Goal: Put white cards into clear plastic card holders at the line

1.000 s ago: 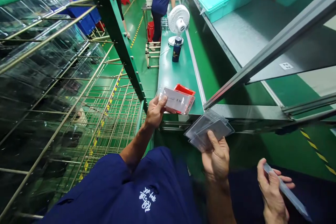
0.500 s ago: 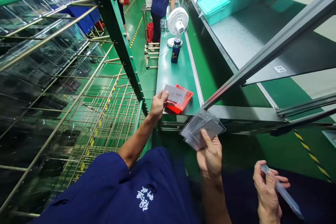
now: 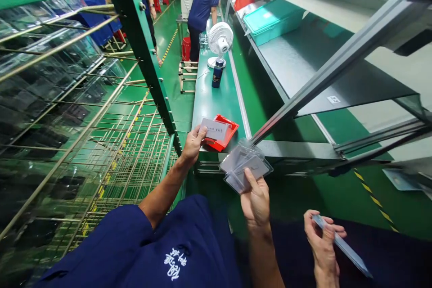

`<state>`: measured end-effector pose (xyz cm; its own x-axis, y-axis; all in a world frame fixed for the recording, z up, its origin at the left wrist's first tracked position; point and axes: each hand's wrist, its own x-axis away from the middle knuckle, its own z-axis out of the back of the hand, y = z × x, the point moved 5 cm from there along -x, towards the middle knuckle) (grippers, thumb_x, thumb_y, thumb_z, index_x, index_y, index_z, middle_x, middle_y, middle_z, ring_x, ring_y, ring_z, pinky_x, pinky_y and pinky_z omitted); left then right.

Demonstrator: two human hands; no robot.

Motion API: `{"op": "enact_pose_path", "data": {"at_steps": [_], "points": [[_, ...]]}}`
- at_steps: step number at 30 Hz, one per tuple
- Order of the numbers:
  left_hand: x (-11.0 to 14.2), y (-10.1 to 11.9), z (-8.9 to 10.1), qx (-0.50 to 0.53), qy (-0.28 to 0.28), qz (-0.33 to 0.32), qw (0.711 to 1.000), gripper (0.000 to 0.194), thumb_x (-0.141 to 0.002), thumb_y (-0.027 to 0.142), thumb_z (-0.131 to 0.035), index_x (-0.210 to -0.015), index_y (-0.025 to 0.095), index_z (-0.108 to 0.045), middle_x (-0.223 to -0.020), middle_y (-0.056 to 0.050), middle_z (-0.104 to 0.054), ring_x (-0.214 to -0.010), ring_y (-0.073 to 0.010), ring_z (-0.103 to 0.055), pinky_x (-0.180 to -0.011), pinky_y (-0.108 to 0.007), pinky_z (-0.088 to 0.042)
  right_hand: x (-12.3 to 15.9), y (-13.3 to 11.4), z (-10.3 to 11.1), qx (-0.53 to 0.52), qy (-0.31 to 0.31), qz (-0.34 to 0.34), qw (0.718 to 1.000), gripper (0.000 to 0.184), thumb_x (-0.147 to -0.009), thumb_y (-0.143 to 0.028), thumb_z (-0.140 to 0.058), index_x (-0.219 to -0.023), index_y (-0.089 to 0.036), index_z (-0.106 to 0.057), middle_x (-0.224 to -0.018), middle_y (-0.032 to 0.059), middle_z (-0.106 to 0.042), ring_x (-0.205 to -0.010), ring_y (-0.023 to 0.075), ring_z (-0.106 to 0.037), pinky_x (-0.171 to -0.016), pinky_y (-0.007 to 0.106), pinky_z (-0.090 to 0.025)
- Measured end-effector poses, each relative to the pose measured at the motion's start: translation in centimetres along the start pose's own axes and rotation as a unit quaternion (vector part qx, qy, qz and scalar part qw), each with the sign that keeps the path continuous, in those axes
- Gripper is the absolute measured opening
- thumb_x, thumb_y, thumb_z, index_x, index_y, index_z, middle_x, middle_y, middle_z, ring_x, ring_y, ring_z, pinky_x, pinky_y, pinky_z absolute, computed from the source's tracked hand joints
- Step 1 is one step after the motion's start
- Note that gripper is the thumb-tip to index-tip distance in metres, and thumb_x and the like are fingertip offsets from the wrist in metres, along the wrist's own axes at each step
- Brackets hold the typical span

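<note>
Nearest, the right hand [image 3: 257, 200] pinches a fanned stack of card sleeves [image 3: 237, 168] at its lower edge, thumb on top, while another person's hand [image 3: 322, 240] grasps a flat clear piece [image 3: 347, 249] off to the right. Farther out, the left hand [image 3: 191, 146] grips a written card [image 3: 216, 129] by its left end, overlapping the red tray [image 3: 220, 146] on the bench [image 3: 206, 99] in view. The sleeves are probably light, fairly stiff and slippery against one another, so a pinch where they overlap, or on a single sleeve's short edge, should hold best.
</note>
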<state>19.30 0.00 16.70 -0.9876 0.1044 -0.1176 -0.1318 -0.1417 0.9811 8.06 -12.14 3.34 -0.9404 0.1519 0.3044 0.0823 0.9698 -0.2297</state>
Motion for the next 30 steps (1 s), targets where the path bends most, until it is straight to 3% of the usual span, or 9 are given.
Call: {"op": "enact_pose_path", "data": {"at_steps": [4,7,11,15,17,24,30], "points": [[2.6,-0.6,-2.2,-0.068,-0.131,0.018,0.989,0.055,-0.071,0.056,-0.085,-0.101,0.012,-0.072,-0.089,-0.005,-0.074,-0.075,-0.0155,-0.069,-0.065,-0.022,-0.056,0.2,-0.5,-1.4,0.019,-0.036,0.015,0.999,0.042,-0.065,-0.037,-0.091,-0.098,-0.017,-0.073,-0.103,0.005,-0.077,-0.099,0.0235,-0.072,-0.097,0.042,-0.058],[3.8,-0.5,-3.0,-0.064,-0.148,0.019,0.987,0.051,-0.072,0.05,-0.086,-0.104,0.012,-0.074,-0.088,-0.005,-0.075,-0.077,-0.0166,-0.068,-0.07,-0.024,-0.056,0.5,-0.8,-1.7,0.027,-0.047,0.018,0.998,0.04,-0.067,-0.039,-0.088,-0.099,-0.019,-0.072,-0.105,0.0045,-0.077,-0.1,0.0234,-0.072,-0.098,0.041,-0.057],[3.5,-0.2,-3.1,-0.054,-0.132,0.025,0.989,0.049,-0.07,0.049,-0.088,-0.098,0.011,-0.075,-0.087,-0.006,-0.075,-0.072,-0.0157,-0.068,-0.066,-0.023,-0.055,0.5,-0.6,-1.4,0.021,-0.045,0.003,0.999,0.032,-0.067,-0.038,-0.088,-0.091,-0.024,-0.072,-0.106,0.0025,-0.077,-0.101,0.023,-0.072,-0.095,0.041,-0.058],[2.5,0.2,-1.8,-0.013,-0.028,-0.01,0.999,0.052,-0.067,0.051,-0.089,-0.099,0.012,-0.074,-0.088,-0.006,-0.076,-0.074,-0.0158,-0.07,-0.07,-0.024,-0.057,0.1,-0.9,-0.4,-0.011,-0.015,-0.003,1.0,0.029,-0.06,-0.036,-0.089,-0.083,-0.03,-0.072,-0.105,-0.0008,-0.076,-0.101,0.0221,-0.072,-0.093,0.041,-0.06],[2.2,0.2,-1.4,-0.001,-0.003,-0.015,1.0,0.053,-0.064,0.051,-0.09,-0.098,0.013,-0.074,-0.089,-0.006,-0.077,-0.078,-0.017,-0.071,-0.073,-0.024,-0.057,-0.1,-1.2,0.1,-0.014,0.001,0.002,1.0,0.03,-0.059,-0.035,-0.09,-0.083,-0.032,-0.072,-0.104,-0.0015,-0.076,-0.097,0.0209,-0.073,-0.092,0.041,-0.061],[2.0,-0.2,-0.8,0.011,0.003,-0.005,1.0,0.051,-0.062,0.045,-0.092,-0.098,0.014,-0.075,-0.095,-0.005,-0.078,-0.082,-0.0152,-0.071,-0.079,-0.023,-0.056,-0.1,-1.4,-0.1,-0.007,-0.007,0.023,1.0,0.036,-0.058,-0.037,-0.091,-0.088,-0.032,-0.072,-0.109,-0.0024,-0.075,-0.102,0.0217,-0.072,-0.093,0.041,-0.061],[2.3,-0.4,-1.3,-0.009,-0.006,-0.001,1.0,0.053,-0.062,0.045,-0.092,-0.1,0.014,-0.075,-0.094,-0.006,-0.078,-0.079,-0.017,-0.07,-0.076,-0.027,-0.056,-0.2,-1.3,-0.8,0.002,-0.03,0.045,0.999,0.035,-0.066,-0.036,-0.088,-0.095,-0.027,-0.071,-0.106,-0.0015,-0.076,-0.1,0.0199,-0.073,-0.097,0.04,-0.06]]}}
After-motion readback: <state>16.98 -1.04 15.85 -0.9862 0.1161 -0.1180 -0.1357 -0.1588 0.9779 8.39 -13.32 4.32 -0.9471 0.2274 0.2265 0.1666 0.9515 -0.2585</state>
